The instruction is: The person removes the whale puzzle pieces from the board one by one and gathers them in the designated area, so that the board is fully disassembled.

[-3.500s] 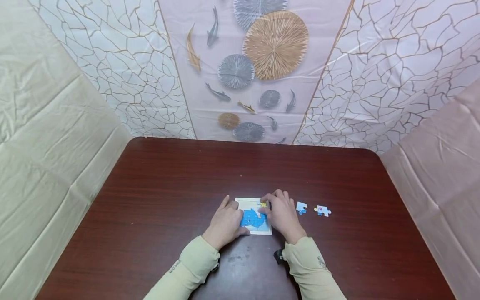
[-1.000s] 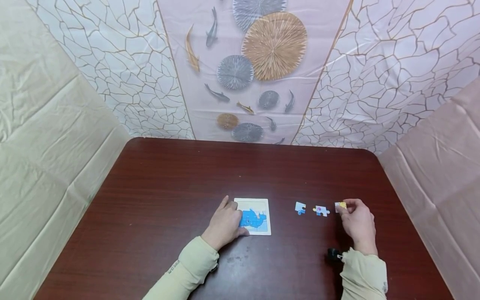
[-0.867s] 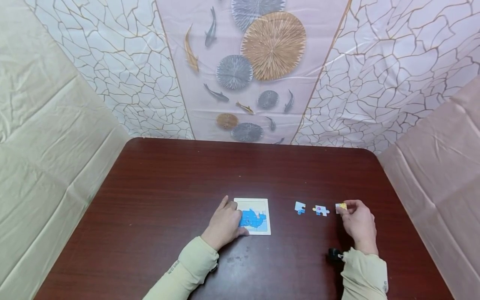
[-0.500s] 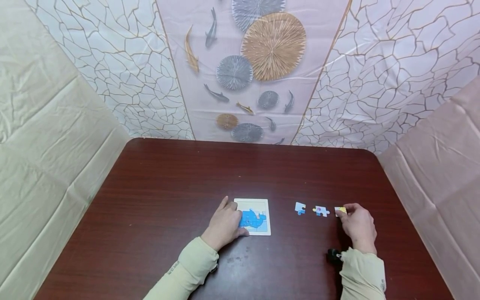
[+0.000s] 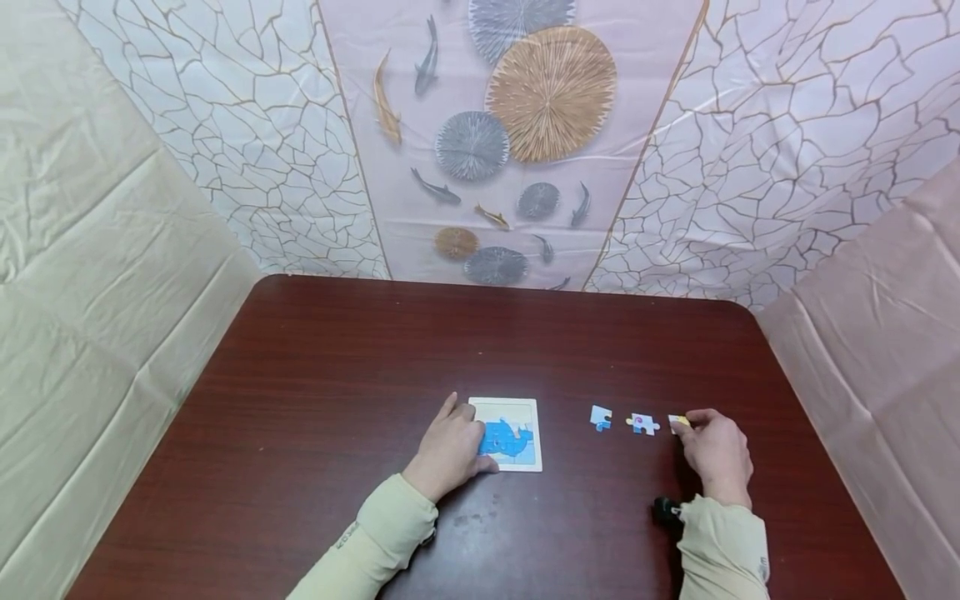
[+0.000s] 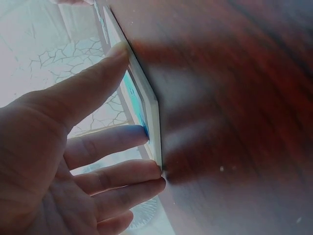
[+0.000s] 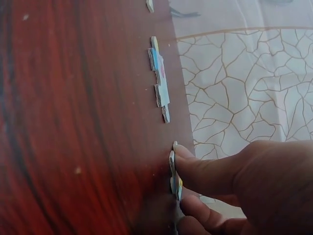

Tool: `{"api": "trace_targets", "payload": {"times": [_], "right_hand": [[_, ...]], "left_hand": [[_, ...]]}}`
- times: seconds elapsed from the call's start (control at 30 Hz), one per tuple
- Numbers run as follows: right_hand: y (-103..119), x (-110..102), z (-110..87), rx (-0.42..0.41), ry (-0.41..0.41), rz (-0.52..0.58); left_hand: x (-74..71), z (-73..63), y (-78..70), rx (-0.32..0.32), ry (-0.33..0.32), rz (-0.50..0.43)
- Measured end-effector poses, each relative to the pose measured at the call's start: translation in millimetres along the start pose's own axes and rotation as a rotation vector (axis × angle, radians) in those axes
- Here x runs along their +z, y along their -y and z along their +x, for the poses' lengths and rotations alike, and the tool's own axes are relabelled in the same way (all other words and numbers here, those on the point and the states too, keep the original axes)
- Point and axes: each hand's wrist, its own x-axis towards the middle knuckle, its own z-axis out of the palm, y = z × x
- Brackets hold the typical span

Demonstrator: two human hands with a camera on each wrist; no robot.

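A small white-framed jigsaw board (image 5: 538,433) with a blue whale picture lies flat on the dark wooden table. My left hand (image 5: 448,446) rests on its left side, thumb on the near edge; in the left wrist view the extended fingers (image 6: 112,142) touch the frame. To the right, my right hand (image 5: 717,450) pinches a white-and-yellow puzzle piece (image 5: 677,422) at table level. In the right wrist view the thumb covers part of that piece (image 7: 173,169). Left of it lie a pale piece with a pink swirl (image 5: 642,423) and a blue-and-white piece (image 5: 601,417).
The brown table (image 5: 337,358) has rounded far corners. Patterned cloth (image 5: 480,208) hangs behind it, and plain pale cloth (image 5: 97,333) lines the sides. A black wrist device (image 5: 666,511) sits at the right cuff.
From the board's upper right corner, my right hand has carried the yellow piece right, beside the two loose pieces, then shifted it slightly nearer. The left hand has stayed on the board.
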Motion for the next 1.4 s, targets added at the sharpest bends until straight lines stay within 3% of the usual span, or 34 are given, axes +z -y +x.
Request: {"api": "trace_targets", "payload": {"times": [0.27, 0.6, 0.7, 0.83, 0.97, 1.2, 1.3, 1.4], "right_hand": [[-0.1, -1.0, -4.3, -0.018, 0.001, -0.007], [12.1, 0.4, -9.6, -0.069, -0.066, 0.008], [29.1, 11.0, -16.4, -0.154, -0.119, 0.010], [62.2, 39.0, -32.9, -0.355, -0.147, 0.008], [101.4, 65.6, -54.0, -0.524, -0.080, 0.009], [153.3, 98.7, -81.7, -0.764, 0.122, -0.009], [161.6, 107.8, -88.2, -0.814, 0.191, -0.048], [163.1, 114.1, -91.8, -0.813, 0.243, -0.093]], "left_hand": [[2.4, -0.1, 0.2, -0.003, 0.003, -0.020], [1.4, -0.7, -1.8, -0.010, 0.006, -0.031], [0.9, -0.9, -1.4, -0.010, -0.003, -0.030], [0.4, -0.8, -0.4, -0.005, -0.025, -0.027], [0.4, -0.8, 0.7, 0.006, -0.041, -0.032], [1.0, -1.4, 2.3, 0.011, -0.047, 0.000], [2.2, -1.6, 2.8, 0.014, -0.040, 0.016], [3.2, -2.2, 3.6, 0.019, -0.039, 0.023]]}}
